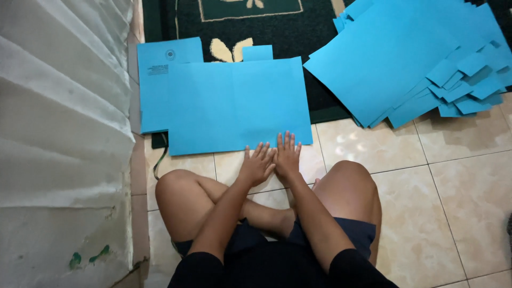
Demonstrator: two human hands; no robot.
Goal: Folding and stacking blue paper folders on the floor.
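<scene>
1. Sitting cross-legged on the beige tiled floor, knees spread to left and right, dark shorts showing at the near edge.
2. Pressing the left hand flat, fingers spread open, fingertips just reaching the near edge of the blue folded sheet; gripping nothing.
3. Pressing the right hand flat beside it, open too, fingers lying on the near edge of the same sheet; the two hands touching side by side.
4. Lying straight ahead, that blue folded sheet: partly on the tiles, partly on the dark green rug, with a small tab standing out at its far edge.
5. Peeking out from under its left side, a second blue sheet with small print, reaching farther left and farther away.
6. Spreading at far right, a fanned stack of blue sheets, well apart from both hands, overlapping rug and tiles.
7. Hanging along the left, a pale pleated cloth, with green smudges low down.
</scene>
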